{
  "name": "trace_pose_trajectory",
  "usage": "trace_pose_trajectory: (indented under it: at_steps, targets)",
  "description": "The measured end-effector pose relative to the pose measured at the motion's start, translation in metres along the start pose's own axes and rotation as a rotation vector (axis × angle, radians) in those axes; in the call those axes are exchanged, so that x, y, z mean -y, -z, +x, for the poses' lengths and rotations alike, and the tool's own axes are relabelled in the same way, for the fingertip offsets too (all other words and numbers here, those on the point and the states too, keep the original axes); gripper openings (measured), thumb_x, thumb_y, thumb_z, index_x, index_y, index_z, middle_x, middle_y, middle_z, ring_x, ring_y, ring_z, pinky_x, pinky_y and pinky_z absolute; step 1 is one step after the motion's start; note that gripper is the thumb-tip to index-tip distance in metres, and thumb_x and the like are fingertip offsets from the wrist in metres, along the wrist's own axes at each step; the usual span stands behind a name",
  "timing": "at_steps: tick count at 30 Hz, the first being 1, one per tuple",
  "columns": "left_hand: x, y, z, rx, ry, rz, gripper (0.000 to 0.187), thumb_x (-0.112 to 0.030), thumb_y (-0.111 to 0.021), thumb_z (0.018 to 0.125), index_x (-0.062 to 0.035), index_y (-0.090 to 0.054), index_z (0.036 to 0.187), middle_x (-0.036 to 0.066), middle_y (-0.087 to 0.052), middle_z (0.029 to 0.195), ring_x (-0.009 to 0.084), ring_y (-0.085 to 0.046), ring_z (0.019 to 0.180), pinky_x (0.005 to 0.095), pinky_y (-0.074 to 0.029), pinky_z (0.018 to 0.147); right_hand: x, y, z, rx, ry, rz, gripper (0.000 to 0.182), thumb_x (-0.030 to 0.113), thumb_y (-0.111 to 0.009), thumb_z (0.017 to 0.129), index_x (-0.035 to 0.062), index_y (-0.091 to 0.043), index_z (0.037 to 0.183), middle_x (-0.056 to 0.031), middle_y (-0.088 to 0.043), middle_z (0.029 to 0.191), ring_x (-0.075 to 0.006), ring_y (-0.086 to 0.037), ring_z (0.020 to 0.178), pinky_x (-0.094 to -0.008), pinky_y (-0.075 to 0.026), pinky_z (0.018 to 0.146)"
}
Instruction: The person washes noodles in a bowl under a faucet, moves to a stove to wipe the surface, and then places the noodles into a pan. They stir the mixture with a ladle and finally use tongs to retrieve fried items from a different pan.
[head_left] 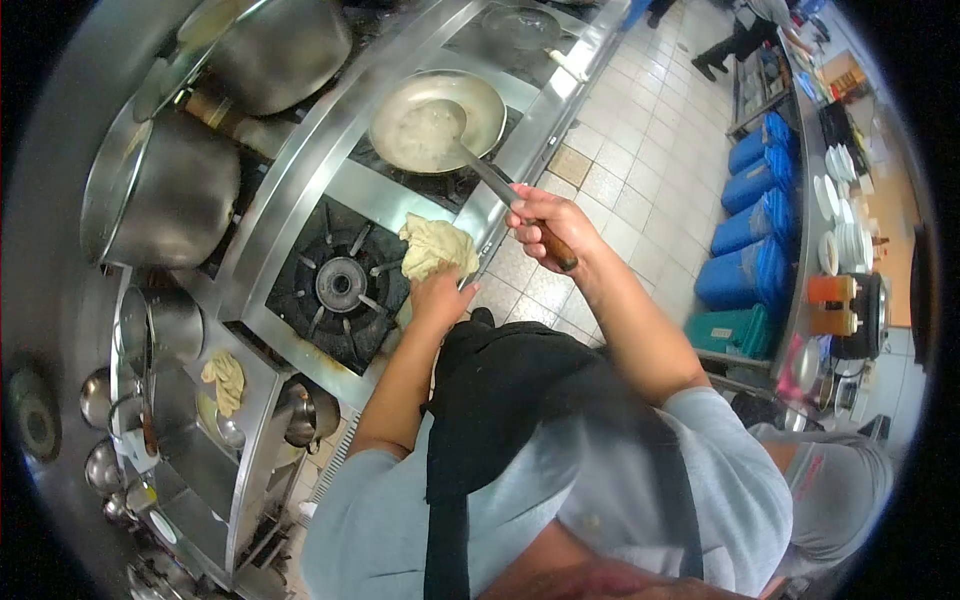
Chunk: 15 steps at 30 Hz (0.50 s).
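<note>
text: none legible | checked: blue tubs (752, 225) at right of frame, counter (880, 200) items at upper right, stove (340, 280) at centre-left | labels too small or blurred

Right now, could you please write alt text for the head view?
Seen from above at a steel kitchen range, the right hand grips a ladle resting in a wok, while the left hand presses a cloth beside an unlit burner.
</note>
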<state>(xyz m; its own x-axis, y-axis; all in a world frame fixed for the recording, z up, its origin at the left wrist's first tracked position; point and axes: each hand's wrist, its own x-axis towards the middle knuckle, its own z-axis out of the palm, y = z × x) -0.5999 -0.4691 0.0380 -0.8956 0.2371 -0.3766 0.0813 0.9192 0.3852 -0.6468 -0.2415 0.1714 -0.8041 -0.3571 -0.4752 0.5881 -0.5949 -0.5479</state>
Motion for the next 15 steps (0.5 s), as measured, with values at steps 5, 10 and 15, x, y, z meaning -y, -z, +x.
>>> trace_pose_trajectory:
  at_steps: [5, 10, 15]
  targets:
    - [0.007, 0.0, 0.003, 0.0, -0.047, -0.053, 0.064, -0.047, -0.061, 0.087, -0.0062, -0.053, 0.136, 0.021, -0.046, 0.145, 0.0347, -0.046, 0.132, 0.0551, -0.028, 0.111, 0.008, -0.019, -0.042, -0.137, 0.1, -0.522, 0.062, 0.004, -0.06, 0.089, 0.0046, -0.036, 0.146, -0.0044, -0.057, 0.078, -0.0094, -0.05, 0.05, -0.0257, -0.042, 0.042]
    - [-0.006, 0.023, 0.003, 0.062, -0.088, -0.121, 0.057, -0.046, -0.063, 0.087, -0.0079, -0.059, 0.129, 0.024, -0.056, 0.133, 0.0393, -0.055, 0.12, 0.044, -0.043, 0.1, 0.006, -0.006, -0.063, -0.219, 0.482, -1.299, 0.065, 0.007, -0.06, 0.087, 0.0131, -0.039, 0.148, -0.0163, -0.066, 0.097, -0.0265, -0.064, 0.079, -0.0392, -0.052, 0.076]
    - [-0.018, 0.024, 0.006, 0.156, -0.051, -0.215, 0.068, -0.043, -0.067, 0.086, 0.0037, -0.052, 0.133, 0.027, -0.052, 0.137, 0.0394, -0.049, 0.128, 0.0403, -0.037, 0.107, 0.0, 0.018, -0.08, -0.376, 0.618, -1.636, 0.069, -0.003, -0.054, 0.079, 0.023, -0.049, 0.142, -0.0163, -0.058, 0.098, -0.0373, -0.061, 0.093, -0.0441, -0.05, 0.082]
